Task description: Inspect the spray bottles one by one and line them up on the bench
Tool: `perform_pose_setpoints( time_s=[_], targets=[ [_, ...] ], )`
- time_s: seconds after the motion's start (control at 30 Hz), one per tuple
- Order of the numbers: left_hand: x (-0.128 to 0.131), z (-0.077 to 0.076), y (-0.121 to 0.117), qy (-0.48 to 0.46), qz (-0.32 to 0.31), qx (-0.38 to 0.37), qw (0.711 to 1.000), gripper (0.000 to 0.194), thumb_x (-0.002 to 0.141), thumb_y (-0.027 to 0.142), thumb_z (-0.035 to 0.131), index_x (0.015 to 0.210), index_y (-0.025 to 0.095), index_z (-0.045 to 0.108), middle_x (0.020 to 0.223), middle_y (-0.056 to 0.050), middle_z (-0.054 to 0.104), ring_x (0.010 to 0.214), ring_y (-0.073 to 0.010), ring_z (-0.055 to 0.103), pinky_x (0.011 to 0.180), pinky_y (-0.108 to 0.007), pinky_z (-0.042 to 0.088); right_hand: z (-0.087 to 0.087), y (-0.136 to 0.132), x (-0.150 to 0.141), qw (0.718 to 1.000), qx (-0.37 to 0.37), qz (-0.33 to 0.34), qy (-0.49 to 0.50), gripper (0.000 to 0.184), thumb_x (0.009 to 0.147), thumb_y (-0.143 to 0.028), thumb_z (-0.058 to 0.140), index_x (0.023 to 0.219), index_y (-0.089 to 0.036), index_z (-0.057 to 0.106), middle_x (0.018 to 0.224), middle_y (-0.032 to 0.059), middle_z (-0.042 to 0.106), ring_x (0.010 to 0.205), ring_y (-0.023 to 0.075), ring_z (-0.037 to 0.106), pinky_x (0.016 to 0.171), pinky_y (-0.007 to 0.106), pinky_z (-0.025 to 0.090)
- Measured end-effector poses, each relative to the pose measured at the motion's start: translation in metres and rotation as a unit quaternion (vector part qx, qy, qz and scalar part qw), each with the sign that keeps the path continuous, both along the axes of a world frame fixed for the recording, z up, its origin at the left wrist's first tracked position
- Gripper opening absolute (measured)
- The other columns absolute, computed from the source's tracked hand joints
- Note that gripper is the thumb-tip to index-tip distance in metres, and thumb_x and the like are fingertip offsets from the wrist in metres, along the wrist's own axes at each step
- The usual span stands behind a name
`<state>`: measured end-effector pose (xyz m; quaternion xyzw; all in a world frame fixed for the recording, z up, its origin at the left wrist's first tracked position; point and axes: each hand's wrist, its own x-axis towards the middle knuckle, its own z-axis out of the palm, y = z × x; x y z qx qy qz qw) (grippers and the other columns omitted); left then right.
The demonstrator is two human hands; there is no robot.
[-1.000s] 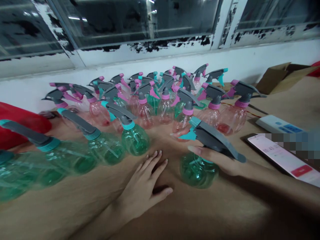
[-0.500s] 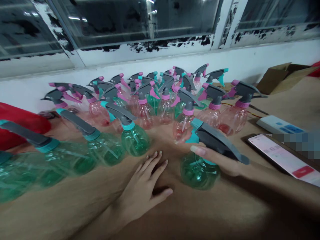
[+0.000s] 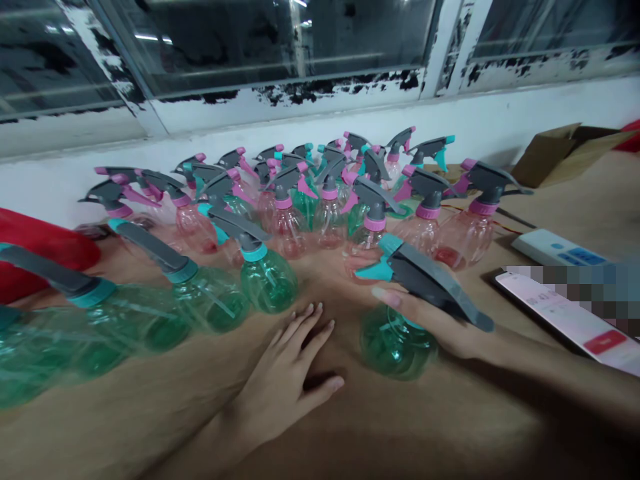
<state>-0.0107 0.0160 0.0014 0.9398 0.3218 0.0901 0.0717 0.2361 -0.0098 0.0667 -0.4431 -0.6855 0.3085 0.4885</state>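
My right hand [image 3: 445, 323] is wrapped round the neck of a green spray bottle [image 3: 397, 347] with a grey and teal spray head [image 3: 425, 277]. Its thumb lies across the near side of the neck, and fingertips show beyond the teal trigger [image 3: 375, 270]. The bottle stands on the brown table. To its left, my left hand [image 3: 283, 377] lies flat on the tabletop with fingers spread, holding nothing. Just beyond those fingertips stands another green spray bottle [image 3: 270, 280], apart from the hand.
More green spray bottles [image 3: 210, 293] line the left side. Several pink spray bottles [image 3: 287, 230] crowd the back by the wall. At right lie a phone [image 3: 565, 310] and a white device [image 3: 555, 247]; a cardboard box [image 3: 555, 157] sits behind. Red material [image 3: 45, 247] is at far left.
The teal trigger under my right hand has swung outward to the left, away from the neck. My left hand stays in place.
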Motion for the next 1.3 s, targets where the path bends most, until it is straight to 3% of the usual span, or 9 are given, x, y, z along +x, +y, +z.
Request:
perform_pose_setpoints(
  time_s=[0.1, 0.2, 0.6, 0.8, 0.93, 1.03, 1.1, 1.2, 1.3],
  targets=[
    [-0.0001, 0.0004, 0.0003, -0.006, 0.002, -0.002, 1.000, 0.061, 0.091, 0.052, 0.054, 0.142, 0.022, 0.039, 0.152, -0.010, 0.029, 0.138, -0.0314, 0.029, 0.108, -0.050, 0.031, -0.0003, -0.0001, -0.0028, 0.998, -0.016, 0.026, 0.052, 0.040, 0.086, -0.033, 0.061, 0.125, -0.025, 0.057, 0.110, 0.0051, 0.068, 0.111, 0.0231, 0.061, 0.092, 0.038, 0.052],
    [0.0002, 0.0009, 0.0008, -0.004, -0.002, -0.004, 1.000, 0.061, 0.091, 0.052, 0.053, 0.142, 0.021, 0.039, 0.152, -0.011, 0.030, 0.138, -0.0318, 0.029, 0.107, -0.050, 0.031, -0.0014, 0.0004, -0.0032, 0.995, -0.028, 0.043, 0.087, 0.046, 0.085, -0.030, 0.062, 0.130, -0.025, 0.053, 0.121, 0.0064, 0.065, 0.117, 0.0227, 0.059, 0.095, 0.036, 0.053],
    [-0.0003, 0.0003, 0.0001, 0.006, -0.005, 0.008, 1.000, 0.061, 0.092, 0.051, 0.052, 0.142, 0.019, 0.039, 0.153, -0.012, 0.028, 0.139, -0.0303, 0.026, 0.108, -0.051, 0.031, -0.0061, 0.0008, 0.0013, 0.993, -0.052, 0.056, 0.086, 0.044, 0.083, -0.033, 0.063, 0.126, -0.026, 0.053, 0.118, 0.0044, 0.065, 0.102, 0.0203, 0.065, 0.093, 0.035, 0.053],
    [0.0009, 0.0015, 0.0009, 0.013, -0.005, 0.011, 1.000, 0.061, 0.092, 0.052, 0.052, 0.141, 0.018, 0.041, 0.152, -0.012, 0.029, 0.138, -0.0309, 0.028, 0.107, -0.051, 0.031, -0.0089, 0.0025, 0.0028, 0.996, -0.058, 0.053, 0.045, 0.042, 0.085, -0.039, 0.060, 0.125, -0.028, 0.055, 0.081, -0.0006, 0.066, 0.080, 0.0181, 0.066, 0.089, 0.035, 0.053],
    [0.0013, 0.0028, 0.0000, 0.017, 0.000, 0.002, 1.000, 0.060, 0.092, 0.053, 0.051, 0.141, 0.018, 0.041, 0.152, -0.012, 0.029, 0.138, -0.0309, 0.028, 0.107, -0.050, 0.032, -0.0083, 0.0039, 0.0026, 0.995, -0.056, 0.061, 0.058, 0.041, 0.085, -0.037, 0.060, 0.125, -0.029, 0.054, 0.081, -0.0010, 0.063, 0.078, 0.0169, 0.064, 0.089, 0.034, 0.052],
    [0.0011, 0.0026, -0.0007, 0.013, 0.002, -0.001, 1.000, 0.060, 0.092, 0.053, 0.052, 0.140, 0.019, 0.042, 0.152, -0.011, 0.029, 0.138, -0.0311, 0.028, 0.108, -0.049, 0.031, -0.0083, 0.0037, 0.0025, 0.995, -0.051, 0.059, 0.061, 0.029, 0.085, -0.034, 0.061, 0.113, -0.027, 0.059, 0.075, -0.0020, 0.058, 0.077, 0.0163, 0.060, 0.086, 0.032, 0.051],
    [0.0009, 0.0019, -0.0007, 0.010, 0.003, 0.001, 1.000, 0.060, 0.092, 0.053, 0.052, 0.140, 0.019, 0.041, 0.152, -0.011, 0.029, 0.138, -0.0309, 0.028, 0.108, -0.049, 0.030, -0.0087, 0.0030, 0.0026, 0.995, -0.056, 0.068, 0.049, 0.008, 0.086, -0.032, 0.059, 0.090, -0.025, 0.062, 0.064, -0.0042, 0.047, 0.066, 0.0145, 0.053, 0.085, 0.032, 0.049],
    [0.0006, 0.0007, -0.0001, 0.008, 0.002, 0.005, 1.000, 0.060, 0.092, 0.053, 0.051, 0.141, 0.020, 0.040, 0.153, -0.011, 0.029, 0.138, -0.0305, 0.028, 0.108, -0.049, 0.031, -0.0083, 0.0023, 0.0025, 0.994, -0.071, 0.080, 0.034, 0.026, 0.087, -0.033, 0.056, 0.064, -0.024, 0.050, 0.059, -0.0048, 0.038, 0.058, 0.0132, 0.040, 0.075, 0.031, 0.047],
    [0.0003, -0.0002, 0.0005, 0.006, 0.000, 0.008, 1.000, 0.060, 0.092, 0.053, 0.051, 0.141, 0.020, 0.040, 0.153, -0.011, 0.029, 0.138, -0.0308, 0.029, 0.108, -0.049, 0.031, -0.0064, 0.0023, 0.0021, 0.993, -0.075, 0.083, 0.034, 0.032, 0.087, -0.039, 0.055, 0.062, -0.023, 0.044, 0.059, -0.0044, 0.037, 0.057, 0.0129, 0.037, 0.067, 0.030, 0.045]
  ],
)
